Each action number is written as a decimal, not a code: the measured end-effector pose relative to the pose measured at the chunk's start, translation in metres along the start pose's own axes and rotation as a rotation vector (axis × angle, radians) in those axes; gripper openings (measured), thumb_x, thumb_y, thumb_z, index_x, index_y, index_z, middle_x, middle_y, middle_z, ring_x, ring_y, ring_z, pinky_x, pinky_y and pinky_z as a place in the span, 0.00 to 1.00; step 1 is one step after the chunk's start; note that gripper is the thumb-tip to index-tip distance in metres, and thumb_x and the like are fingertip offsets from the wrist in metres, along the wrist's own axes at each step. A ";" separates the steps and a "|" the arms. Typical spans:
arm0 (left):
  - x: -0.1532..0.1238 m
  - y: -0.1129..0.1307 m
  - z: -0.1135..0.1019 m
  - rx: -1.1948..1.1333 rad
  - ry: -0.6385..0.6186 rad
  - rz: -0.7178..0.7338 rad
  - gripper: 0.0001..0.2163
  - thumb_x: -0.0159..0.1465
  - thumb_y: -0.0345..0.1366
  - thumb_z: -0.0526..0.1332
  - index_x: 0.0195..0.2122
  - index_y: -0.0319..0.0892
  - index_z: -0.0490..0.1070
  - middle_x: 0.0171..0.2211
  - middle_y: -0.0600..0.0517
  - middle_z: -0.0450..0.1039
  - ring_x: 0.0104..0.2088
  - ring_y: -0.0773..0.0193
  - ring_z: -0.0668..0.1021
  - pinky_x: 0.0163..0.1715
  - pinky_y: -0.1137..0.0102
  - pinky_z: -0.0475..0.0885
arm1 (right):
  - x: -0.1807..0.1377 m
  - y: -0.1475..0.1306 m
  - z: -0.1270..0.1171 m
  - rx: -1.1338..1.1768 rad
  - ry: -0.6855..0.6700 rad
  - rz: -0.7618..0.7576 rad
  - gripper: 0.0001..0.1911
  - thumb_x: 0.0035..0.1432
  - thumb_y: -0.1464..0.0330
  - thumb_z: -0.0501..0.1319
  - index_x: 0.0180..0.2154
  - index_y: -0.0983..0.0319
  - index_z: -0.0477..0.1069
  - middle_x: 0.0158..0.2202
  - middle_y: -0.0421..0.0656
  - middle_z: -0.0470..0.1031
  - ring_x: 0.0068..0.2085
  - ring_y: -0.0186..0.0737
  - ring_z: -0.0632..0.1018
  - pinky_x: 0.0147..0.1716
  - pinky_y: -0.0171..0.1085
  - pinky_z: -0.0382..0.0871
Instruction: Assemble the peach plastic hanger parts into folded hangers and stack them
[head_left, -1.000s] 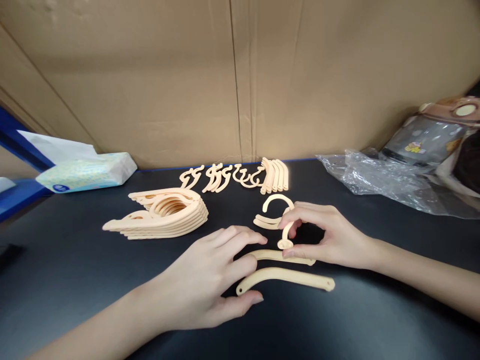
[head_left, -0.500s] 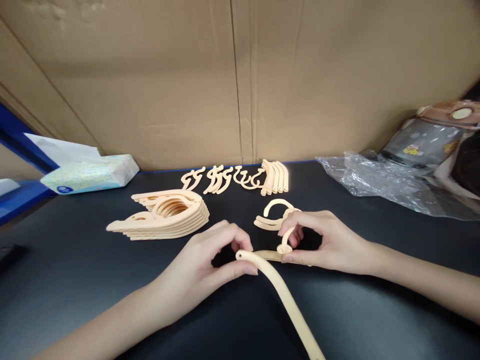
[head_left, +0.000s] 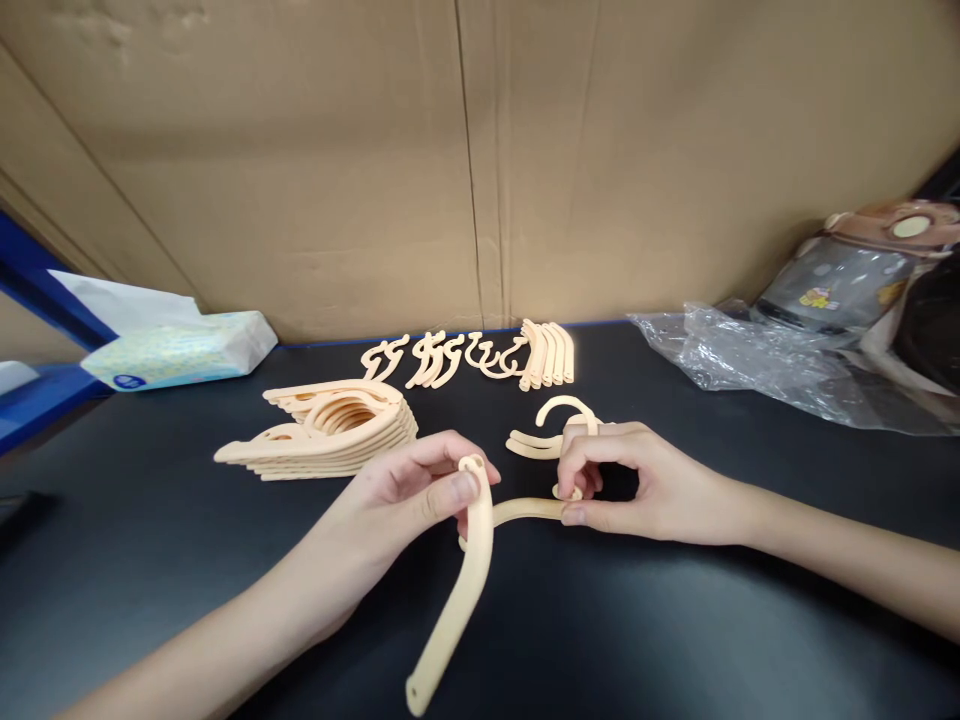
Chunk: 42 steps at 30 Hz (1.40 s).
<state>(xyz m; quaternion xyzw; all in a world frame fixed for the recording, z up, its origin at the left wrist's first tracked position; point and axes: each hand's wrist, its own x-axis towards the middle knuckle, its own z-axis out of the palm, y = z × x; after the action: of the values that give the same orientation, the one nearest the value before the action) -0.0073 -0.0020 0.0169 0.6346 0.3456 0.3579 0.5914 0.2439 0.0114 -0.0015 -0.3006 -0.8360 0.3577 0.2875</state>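
My left hand [head_left: 409, 505] pinches one cream hanger arm [head_left: 474, 570] near its holed upper end, between thumb and fingers. The piece hangs down toward me, its other holed end at lower left. My right hand [head_left: 652, 485] is closed on a second hanger arm [head_left: 525, 507], which extends left behind the first. Also in the right fingers is a hanger hook [head_left: 566, 402]; its curved top shows above the hand, and a small round end shows below, near the second arm. Fingers cover the hook's middle. Just behind the right hand lie curved cream pieces [head_left: 531, 444].
A stack of folded cream hangers [head_left: 330, 465] lies left on the black table [head_left: 135, 560]. Loose hooks [head_left: 491, 352] and hanger arms [head_left: 551, 355] line the back, before a cardboard wall [head_left: 337, 200]. A tissue pack [head_left: 195, 345], clear plastic bag [head_left: 720, 350] and bottle [head_left: 840, 280] flank them.
My left hand has turned the near hanger arm, so its free end swung from lower right to lower left. In my right hand the hook has tilted, its round end nearer the second arm.
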 end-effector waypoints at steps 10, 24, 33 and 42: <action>-0.009 0.002 0.005 0.600 -0.063 0.236 0.12 0.73 0.38 0.44 0.44 0.46 0.67 0.24 0.57 0.69 0.23 0.70 0.72 0.25 0.76 0.67 | 0.001 -0.001 -0.001 0.029 -0.040 0.077 0.04 0.60 0.69 0.62 0.36 0.62 0.68 0.28 0.35 0.68 0.28 0.30 0.69 0.29 0.31 0.64; -0.010 -0.014 0.005 1.291 -0.031 0.419 0.07 0.72 0.37 0.49 0.42 0.46 0.65 0.38 0.57 0.72 0.23 0.70 0.75 0.18 0.74 0.62 | 0.004 0.008 -0.004 0.164 -0.048 0.099 0.07 0.57 0.65 0.67 0.36 0.62 0.76 0.33 0.40 0.74 0.31 0.31 0.73 0.30 0.33 0.67; -0.007 -0.020 0.009 1.207 -0.113 0.477 0.09 0.73 0.40 0.50 0.47 0.45 0.65 0.36 0.58 0.72 0.22 0.71 0.72 0.20 0.74 0.62 | 0.005 0.009 -0.004 0.192 -0.036 0.141 0.09 0.59 0.65 0.65 0.41 0.61 0.78 0.36 0.42 0.78 0.36 0.35 0.77 0.34 0.34 0.69; -0.005 -0.024 0.003 1.116 -0.072 0.430 0.10 0.72 0.36 0.49 0.49 0.44 0.67 0.35 0.55 0.71 0.28 0.69 0.74 0.27 0.74 0.64 | 0.002 0.007 -0.003 0.307 -0.061 0.229 0.12 0.59 0.64 0.65 0.43 0.60 0.77 0.33 0.41 0.81 0.34 0.36 0.80 0.35 0.34 0.72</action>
<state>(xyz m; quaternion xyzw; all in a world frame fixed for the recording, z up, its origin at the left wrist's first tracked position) -0.0075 -0.0063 -0.0078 0.9167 0.3252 0.2122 0.0943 0.2463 0.0186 -0.0051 -0.3356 -0.7404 0.5202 0.2621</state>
